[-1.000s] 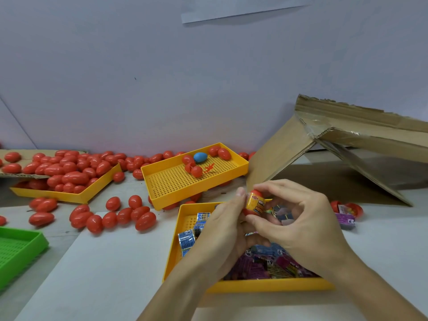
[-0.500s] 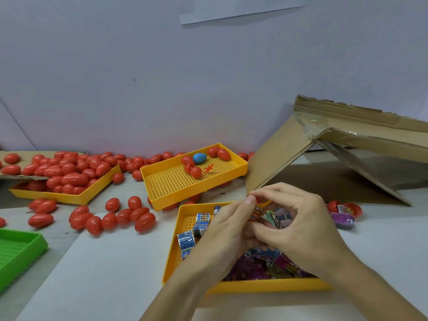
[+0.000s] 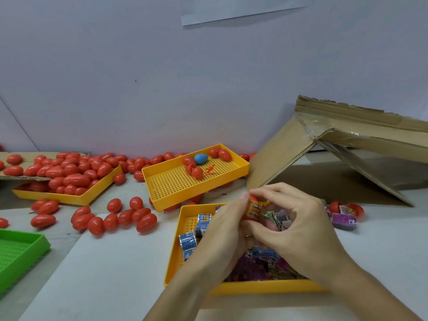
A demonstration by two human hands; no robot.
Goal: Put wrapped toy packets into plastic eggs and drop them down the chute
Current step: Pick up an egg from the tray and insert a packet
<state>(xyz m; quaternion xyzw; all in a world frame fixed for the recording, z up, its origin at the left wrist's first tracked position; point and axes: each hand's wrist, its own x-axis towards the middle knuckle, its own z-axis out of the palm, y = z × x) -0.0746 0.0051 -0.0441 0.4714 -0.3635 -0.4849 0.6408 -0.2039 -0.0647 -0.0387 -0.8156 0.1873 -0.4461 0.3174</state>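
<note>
Both hands (image 3: 266, 228) raised slightly above the tray, orange packet (image 3: 254, 208) back in view between fingertips

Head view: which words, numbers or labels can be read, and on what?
"6": corner mark on the purple packet by the open red egg.
"6": on the blue packet in the front yellow tray.
Orange packet pinched by both hands: print too blurred.
Other packets: unreadable.

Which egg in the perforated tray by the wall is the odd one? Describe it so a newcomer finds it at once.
Start at the cardboard chute on the right; just left of its lower edge sits a tilted yellow perforated tray. Near the tray's far end lies the blue egg, the only blue one among red eggs.
</note>
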